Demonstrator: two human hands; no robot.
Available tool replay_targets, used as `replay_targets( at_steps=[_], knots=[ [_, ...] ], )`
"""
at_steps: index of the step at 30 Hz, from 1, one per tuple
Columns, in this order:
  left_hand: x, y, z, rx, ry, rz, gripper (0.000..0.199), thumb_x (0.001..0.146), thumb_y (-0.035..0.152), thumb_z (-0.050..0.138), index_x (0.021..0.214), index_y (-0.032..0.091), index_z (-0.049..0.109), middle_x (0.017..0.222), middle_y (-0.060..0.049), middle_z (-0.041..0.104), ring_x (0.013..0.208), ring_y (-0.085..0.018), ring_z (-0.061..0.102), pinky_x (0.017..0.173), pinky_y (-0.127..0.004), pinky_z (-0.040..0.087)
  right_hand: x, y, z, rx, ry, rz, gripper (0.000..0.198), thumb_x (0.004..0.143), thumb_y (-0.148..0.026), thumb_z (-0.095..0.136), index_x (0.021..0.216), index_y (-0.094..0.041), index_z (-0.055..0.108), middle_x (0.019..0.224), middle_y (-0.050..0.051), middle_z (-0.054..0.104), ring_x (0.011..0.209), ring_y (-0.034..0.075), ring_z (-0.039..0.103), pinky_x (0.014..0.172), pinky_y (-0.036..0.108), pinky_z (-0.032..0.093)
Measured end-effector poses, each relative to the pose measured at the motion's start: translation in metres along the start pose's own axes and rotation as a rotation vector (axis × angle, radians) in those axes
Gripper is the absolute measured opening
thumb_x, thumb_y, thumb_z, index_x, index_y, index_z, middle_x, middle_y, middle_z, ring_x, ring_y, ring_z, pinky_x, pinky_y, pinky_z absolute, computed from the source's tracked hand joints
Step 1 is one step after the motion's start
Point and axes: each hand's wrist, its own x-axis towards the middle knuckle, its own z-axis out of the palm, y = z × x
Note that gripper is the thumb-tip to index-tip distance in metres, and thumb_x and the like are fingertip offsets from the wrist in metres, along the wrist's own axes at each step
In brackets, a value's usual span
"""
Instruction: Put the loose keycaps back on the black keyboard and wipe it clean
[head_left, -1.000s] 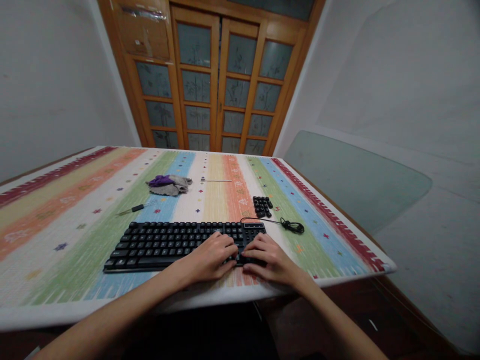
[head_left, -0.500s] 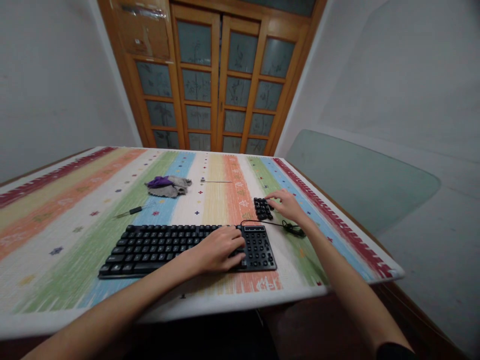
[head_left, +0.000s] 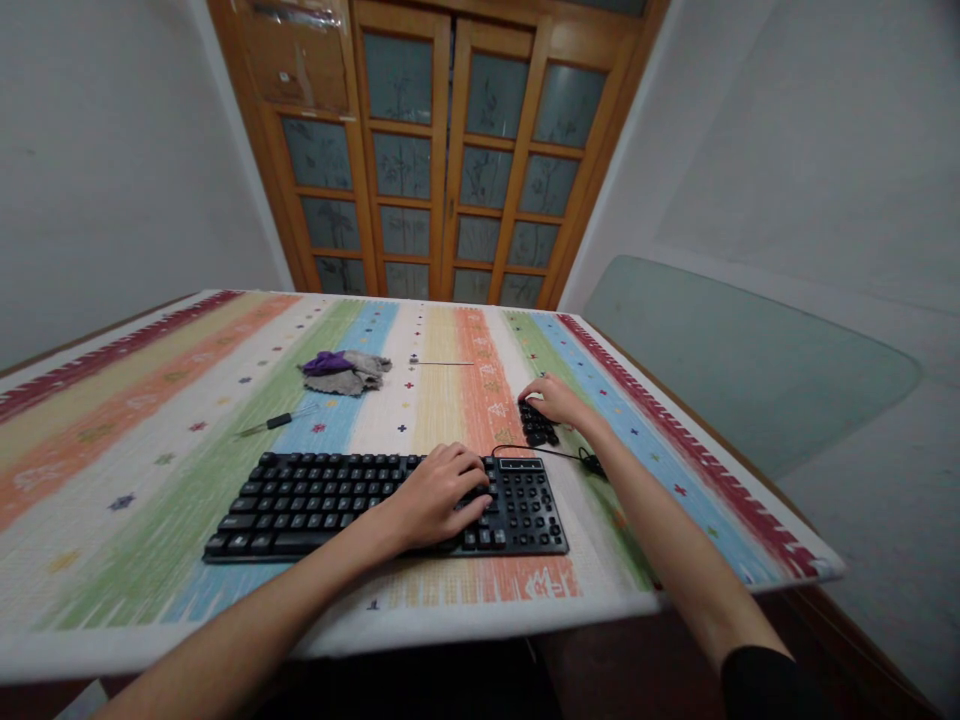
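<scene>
A black keyboard [head_left: 322, 500] lies near the table's front edge. Its number pad on the right shows bare switches without caps. My left hand [head_left: 442, 495] rests over the keys just left of that pad, thumb and fingers apart. Beyond the keyboard to the right is a cluster of loose black keycaps [head_left: 540, 428]. Over the far side of this cluster, my right hand [head_left: 556, 400] reaches down with fingers bent and tips drawn together. Whatever lies between those fingertips is too small to see.
A black cable [head_left: 592, 462] lies bundled beside the keycaps, partly behind my right forearm. Further left are a grey and purple cloth [head_left: 345, 373] and a black-handled wire tool [head_left: 278, 420]. A thin rod [head_left: 446, 363] lies at the back on the striped tablecloth [head_left: 247, 420].
My right hand has moved to the far left side of the keycap cluster, and its fingers have drawn closer together. My left hand stays on the keyboard. The view has shifted slightly.
</scene>
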Motion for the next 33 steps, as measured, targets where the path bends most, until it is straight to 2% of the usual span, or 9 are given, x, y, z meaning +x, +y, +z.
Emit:
replay_targets(
  at_steps=[7, 12, 15, 18, 21, 24, 27, 33],
  knots=[
    [-0.001, 0.0, 0.0, -0.018, 0.041, -0.011, 0.015, 0.1, 0.029, 0.055, 0.097, 0.018, 0.065, 0.102, -0.007, 0.068, 0.098, -0.022, 0.057, 0.089, -0.039, 0.046, 0.008, -0.005, -0.001, 0.001, -0.013, 0.017, 0.025, 0.077, -0.004, 0.062, 0.084, -0.018, 0.081, 0.088, 0.007, 0.079, 0.091, 0.024, 0.065, 0.092, 0.034, 0.047],
    [-0.002, 0.001, 0.003, -0.012, 0.029, -0.001, 0.014, 0.1, 0.027, 0.055, 0.098, 0.018, 0.065, 0.102, -0.007, 0.067, 0.098, -0.022, 0.057, 0.088, -0.039, 0.046, 0.007, -0.015, -0.01, 0.037, 0.05, 0.021, 0.024, 0.075, -0.003, 0.062, 0.079, -0.019, 0.078, 0.085, 0.005, 0.078, 0.086, 0.022, 0.064, 0.089, 0.034, 0.048],
    [-0.003, 0.003, 0.004, -0.018, 0.037, 0.017, 0.015, 0.1, 0.026, 0.053, 0.099, 0.018, 0.065, 0.102, -0.007, 0.067, 0.098, -0.023, 0.057, 0.088, -0.039, 0.046, -0.01, -0.029, -0.018, 0.068, 0.119, 0.01, 0.022, 0.08, -0.007, 0.06, 0.088, -0.019, 0.077, 0.094, 0.005, 0.078, 0.091, 0.023, 0.063, 0.088, 0.035, 0.048],
    [-0.003, 0.005, 0.003, -0.018, 0.049, 0.02, 0.016, 0.101, 0.026, 0.052, 0.101, 0.018, 0.065, 0.102, -0.008, 0.067, 0.098, -0.023, 0.056, 0.089, -0.039, 0.046, -0.042, -0.052, -0.021, 0.13, 0.178, -0.043, 0.016, 0.087, -0.018, 0.061, 0.093, -0.021, 0.076, 0.097, 0.005, 0.077, 0.091, 0.021, 0.063, 0.086, 0.034, 0.049],
    [-0.003, 0.007, 0.004, -0.023, 0.053, 0.009, 0.016, 0.101, 0.026, 0.053, 0.103, 0.018, 0.065, 0.103, -0.008, 0.067, 0.099, -0.023, 0.056, 0.089, -0.04, 0.046, -0.08, -0.075, -0.019, 0.37, 0.277, -0.196, 0.015, 0.091, -0.023, 0.061, 0.096, -0.022, 0.075, 0.09, 0.004, 0.076, 0.084, 0.02, 0.062, 0.081, 0.035, 0.05],
    [-0.004, 0.008, 0.006, -0.027, 0.044, -0.006, 0.015, 0.1, 0.026, 0.054, 0.105, 0.018, 0.065, 0.105, -0.008, 0.067, 0.1, -0.024, 0.056, 0.09, -0.04, 0.047, -0.107, -0.092, -0.011, 0.491, 0.295, -0.248, 0.013, 0.09, -0.023, 0.065, 0.1, -0.023, 0.074, 0.093, 0.004, 0.075, 0.088, 0.021, 0.062, 0.081, 0.037, 0.051],
    [-0.004, 0.007, 0.009, -0.025, 0.03, -0.022, 0.014, 0.099, 0.025, 0.056, 0.108, 0.017, 0.064, 0.105, -0.008, 0.068, 0.101, -0.024, 0.057, 0.091, -0.041, 0.047, -0.119, -0.101, -0.004, 0.547, 0.296, -0.274, 0.015, 0.089, -0.02, 0.067, 0.103, -0.023, 0.072, 0.097, 0.005, 0.075, 0.091, 0.021, 0.063, 0.083, 0.039, 0.051],
    [-0.003, 0.006, 0.01, -0.025, 0.007, -0.038, 0.019, 0.099, 0.025, 0.056, 0.115, 0.017, 0.061, 0.111, -0.009, 0.068, 0.105, -0.026, 0.057, 0.094, -0.043, 0.046, -0.121, -0.106, 0.008, 0.563, 0.288, -0.261, 0.012, 0.088, -0.016, 0.066, 0.099, -0.021, 0.07, 0.093, 0.005, 0.073, 0.089, 0.021, 0.061, 0.081, 0.039, 0.051]
  ],
)
